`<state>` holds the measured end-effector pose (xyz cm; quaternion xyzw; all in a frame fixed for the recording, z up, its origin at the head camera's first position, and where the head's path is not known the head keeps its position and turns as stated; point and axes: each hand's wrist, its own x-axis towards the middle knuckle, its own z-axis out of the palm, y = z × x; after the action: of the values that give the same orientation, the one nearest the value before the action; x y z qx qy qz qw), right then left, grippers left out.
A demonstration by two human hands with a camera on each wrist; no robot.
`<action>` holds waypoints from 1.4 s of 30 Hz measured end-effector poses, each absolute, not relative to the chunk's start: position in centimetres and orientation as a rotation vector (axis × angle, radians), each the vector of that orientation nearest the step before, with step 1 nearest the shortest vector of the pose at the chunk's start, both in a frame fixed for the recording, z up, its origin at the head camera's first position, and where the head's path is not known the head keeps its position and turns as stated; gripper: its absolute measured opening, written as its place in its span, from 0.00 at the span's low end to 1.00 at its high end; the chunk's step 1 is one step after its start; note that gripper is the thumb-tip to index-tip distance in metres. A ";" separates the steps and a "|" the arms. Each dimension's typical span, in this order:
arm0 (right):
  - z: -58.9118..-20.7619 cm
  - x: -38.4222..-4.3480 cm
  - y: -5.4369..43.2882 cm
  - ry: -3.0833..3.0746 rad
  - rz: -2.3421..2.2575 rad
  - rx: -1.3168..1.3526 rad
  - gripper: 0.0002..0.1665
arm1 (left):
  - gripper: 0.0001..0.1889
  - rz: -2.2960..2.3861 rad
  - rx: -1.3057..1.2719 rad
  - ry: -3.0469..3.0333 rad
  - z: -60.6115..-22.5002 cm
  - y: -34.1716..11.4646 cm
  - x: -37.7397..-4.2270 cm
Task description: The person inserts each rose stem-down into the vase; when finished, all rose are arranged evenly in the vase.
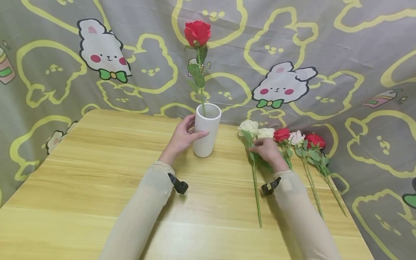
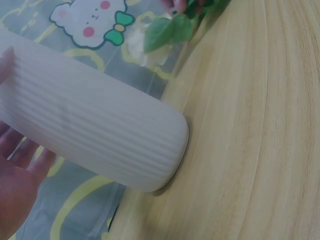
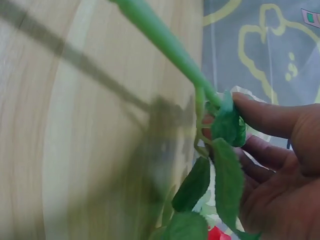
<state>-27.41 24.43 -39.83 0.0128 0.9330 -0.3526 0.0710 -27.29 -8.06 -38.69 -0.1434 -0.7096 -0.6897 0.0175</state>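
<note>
A white ribbed vase (image 1: 206,141) stands upright on the wooden table. One red rose (image 1: 197,33) rises from it, its green stem leaning on the rim. My left hand (image 1: 182,140) grips the vase from its left side, thumb across the front; the left wrist view shows the ribbed wall and base close up. To the right, my right hand (image 1: 269,151) pinches a cream-white rose (image 1: 248,128) by its stem just below the bloom. In the right wrist view the thumb presses on a leaf and the stem (image 3: 167,45) slants above the tabletop, casting a shadow.
Right of the pinched rose lie another cream rose (image 1: 265,133), a red rose (image 1: 281,134), a pale pink rose (image 1: 297,138) and a second red rose (image 1: 315,141), stems toward the front. A patterned grey curtain (image 1: 224,61) hangs along the table's back edge.
</note>
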 end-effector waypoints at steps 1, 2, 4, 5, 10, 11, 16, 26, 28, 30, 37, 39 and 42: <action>-39.7 -27.3 24.5 2.809 -1.074 0.035 0.27 | 0.39 -2.144 -0.446 -2.203 -38.7 -8.1 -27.3; -39.6 -27.2 24.5 2.819 -1.084 0.037 0.26 | 0.39 -2.146 -0.444 -2.202 -38.7 -8.1 -27.3; -39.3 -27.1 24.5 2.828 -1.122 0.044 0.25 | 0.39 -2.146 -0.441 -2.202 -38.7 -8.0 -27.3; -39.2 -27.0 24.5 2.833 -1.136 0.042 0.24 | 0.39 -2.143 -0.440 -2.203 -38.7 -8.0 -27.3; -38.5 -26.6 24.4 2.825 -1.206 0.033 0.24 | 0.39 -2.134 -0.440 -2.211 -38.6 -8.1 -27.2; -38.4 -26.6 24.3 2.823 -1.215 0.031 0.23 | 0.40 -2.134 -0.443 -2.213 -38.6 -8.1 -27.2; -37.5 -26.2 24.3 2.826 -1.270 0.017 0.22 | 0.40 -2.133 -0.448 -2.219 -38.6 -8.0 -27.3; -35.3 -25.9 24.3 2.883 -1.323 -0.080 0.20 | 0.40 -2.118 -0.441 -2.226 -38.4 -8.1 -27.1; -34.9 -25.8 24.2 2.876 -1.368 -0.096 0.20 | 0.40 -2.116 -0.436 -2.228 -38.4 -8.1 -27.0; -34.5 -25.7 24.0 2.880 -1.403 -0.113 0.20 | 0.40 -2.111 -0.428 -2.234 -38.4 -8.1 -27.0; -33.1 -25.5 22.9 2.985 -1.505 -0.076 0.21 | 0.39 -2.106 -0.422 -2.236 -38.5 -8.2 -27.0; -32.6 -25.5 22.7 2.999 -1.570 -0.038 0.21 | 0.39 -2.106 -0.425 -2.236 -38.6 -8.1 -27.1; -32.0 -25.2 22.4 2.997 -1.671 -0.008 0.22 | 0.39 -2.105 -0.427 -2.236 -38.7 -8.1 -27.1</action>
<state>-25.23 22.43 -31.99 -0.0023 0.8642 -0.4820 -0.1444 -27.13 -8.07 -38.71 -0.1377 -0.7210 -0.6788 0.0205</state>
